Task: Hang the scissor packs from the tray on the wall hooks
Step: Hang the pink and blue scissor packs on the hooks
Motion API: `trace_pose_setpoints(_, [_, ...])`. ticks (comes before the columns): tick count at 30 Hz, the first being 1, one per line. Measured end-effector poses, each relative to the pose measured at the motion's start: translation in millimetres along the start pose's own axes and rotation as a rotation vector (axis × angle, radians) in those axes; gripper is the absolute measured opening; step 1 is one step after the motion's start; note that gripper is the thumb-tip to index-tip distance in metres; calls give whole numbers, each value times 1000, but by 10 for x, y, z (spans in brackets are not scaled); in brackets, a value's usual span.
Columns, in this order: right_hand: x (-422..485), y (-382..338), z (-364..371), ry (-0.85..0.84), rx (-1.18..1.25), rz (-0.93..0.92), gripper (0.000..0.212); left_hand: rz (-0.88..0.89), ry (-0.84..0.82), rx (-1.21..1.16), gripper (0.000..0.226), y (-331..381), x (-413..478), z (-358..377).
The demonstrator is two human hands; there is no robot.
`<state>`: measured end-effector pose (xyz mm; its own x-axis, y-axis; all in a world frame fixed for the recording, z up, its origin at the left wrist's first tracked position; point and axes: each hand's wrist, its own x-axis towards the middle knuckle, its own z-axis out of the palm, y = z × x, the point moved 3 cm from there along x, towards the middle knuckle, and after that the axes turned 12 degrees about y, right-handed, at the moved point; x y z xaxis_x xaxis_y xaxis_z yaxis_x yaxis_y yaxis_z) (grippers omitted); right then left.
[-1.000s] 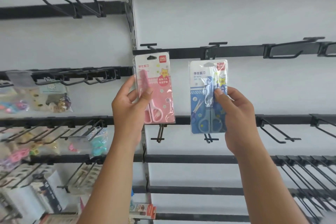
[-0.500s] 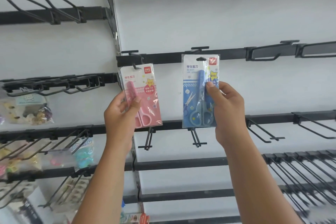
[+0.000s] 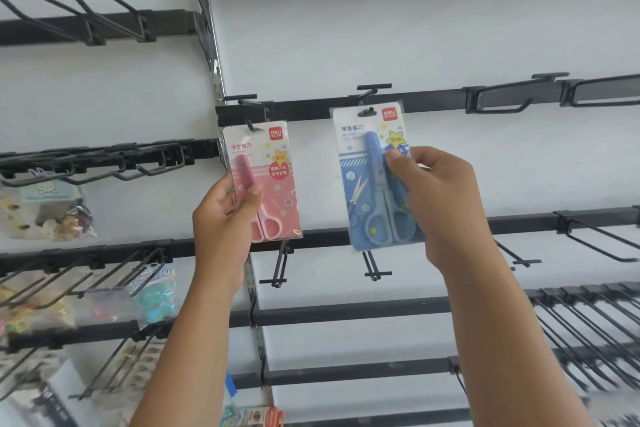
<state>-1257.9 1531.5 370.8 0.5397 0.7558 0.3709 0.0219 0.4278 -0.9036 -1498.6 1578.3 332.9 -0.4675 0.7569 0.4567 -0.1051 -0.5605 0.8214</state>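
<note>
Now both packs are sitting higher against the rail than a second ago. The left hand (image 3: 225, 222) is pinching the pink pack (image 3: 273, 184), whose hole is reaching its hook (image 3: 252, 125); the right hand (image 3: 440, 204) is pinching the blue pack (image 3: 367, 163) at its hook (image 3: 367, 99). Both seem to be threading on; letting go is probably coming next. The tray is out of view.

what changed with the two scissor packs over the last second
Both hands carried their packs up to the hooks on the rail: the pink pack in the left hand now has its hang hole at a hook tip, and the blue pack in the right hand has reached its hook. Both grips stayed; nothing released.
</note>
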Motion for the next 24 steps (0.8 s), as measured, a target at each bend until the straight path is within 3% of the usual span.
trace_pose_setpoints(17, [328,469,149,9,-151,8,31,51,-8,211,9,-72,17,8])
trace_pose_setpoints(24, [171,396,-60,69,-326,-168,33,137,113,413,39,49,-163,-86])
